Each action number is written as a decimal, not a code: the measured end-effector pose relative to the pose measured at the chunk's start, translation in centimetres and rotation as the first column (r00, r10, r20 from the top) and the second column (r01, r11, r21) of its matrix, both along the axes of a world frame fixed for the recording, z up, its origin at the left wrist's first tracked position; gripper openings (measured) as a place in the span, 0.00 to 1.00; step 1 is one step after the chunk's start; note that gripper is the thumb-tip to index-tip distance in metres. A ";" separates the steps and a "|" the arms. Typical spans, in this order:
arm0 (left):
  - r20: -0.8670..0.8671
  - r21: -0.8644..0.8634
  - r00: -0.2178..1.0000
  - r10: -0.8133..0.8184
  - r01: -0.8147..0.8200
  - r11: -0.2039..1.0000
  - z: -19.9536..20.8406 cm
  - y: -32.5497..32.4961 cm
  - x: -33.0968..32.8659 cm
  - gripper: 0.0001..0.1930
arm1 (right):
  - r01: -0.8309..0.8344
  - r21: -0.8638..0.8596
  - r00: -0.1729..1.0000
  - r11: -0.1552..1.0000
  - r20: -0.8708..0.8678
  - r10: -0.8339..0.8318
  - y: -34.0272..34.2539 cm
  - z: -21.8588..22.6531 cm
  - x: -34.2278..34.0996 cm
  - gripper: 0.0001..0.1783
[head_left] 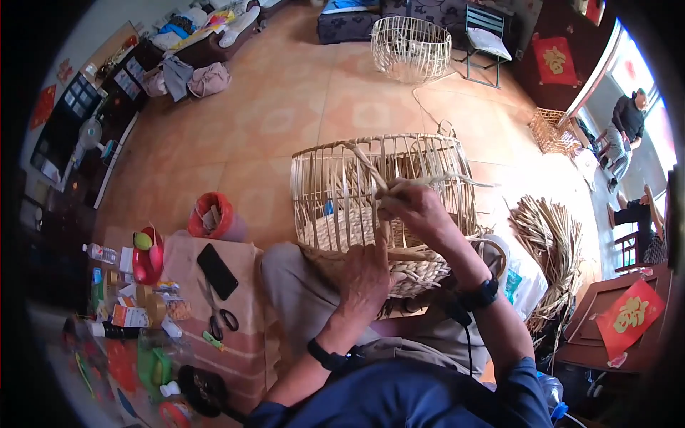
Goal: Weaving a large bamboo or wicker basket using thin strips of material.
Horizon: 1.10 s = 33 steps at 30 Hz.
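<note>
A half-woven straw basket (415, 279) lies tilted on my lap. Its lower part is densely braided, while bare upright stakes run up to a round rim at the far side. My right hand (419, 208) pinches a pale twisted straw strand (367, 167) in front of the stakes; a loose end trails off to the right. Lower down, my left hand (365, 277) is closed at the braided edge, its index finger and thumb against the strand's lower stretch. Part of the braid is hidden behind my hands.
To the right lies a bundle of dry straw (546, 250). On the left, a cloth-covered table (246, 349) carries scissors (217, 311), a black phone (217, 272) and small packages. A red-lined bin (216, 215) stands beyond it. Farther off are another basket frame (411, 51), a folding chair (488, 43) and seated people.
</note>
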<state>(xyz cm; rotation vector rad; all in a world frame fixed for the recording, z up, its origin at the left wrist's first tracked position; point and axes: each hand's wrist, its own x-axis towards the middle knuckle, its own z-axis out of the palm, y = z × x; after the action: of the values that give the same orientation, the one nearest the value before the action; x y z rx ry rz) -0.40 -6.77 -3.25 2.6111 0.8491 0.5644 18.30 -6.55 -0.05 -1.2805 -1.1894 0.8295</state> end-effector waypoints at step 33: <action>0.094 0.160 0.990 -0.108 0.092 0.983 2.1 2.0 -1.8 0.18 | 0.181 -0.264 0.976 0.947 -0.073 -0.207 -13.0 -3.7 1.5 0.20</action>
<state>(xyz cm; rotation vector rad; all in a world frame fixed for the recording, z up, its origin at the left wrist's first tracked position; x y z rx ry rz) -2.23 -4.78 -1.14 2.7191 0.6616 0.7565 19.83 -19.59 -3.74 -1.5218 -0.8796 0.9109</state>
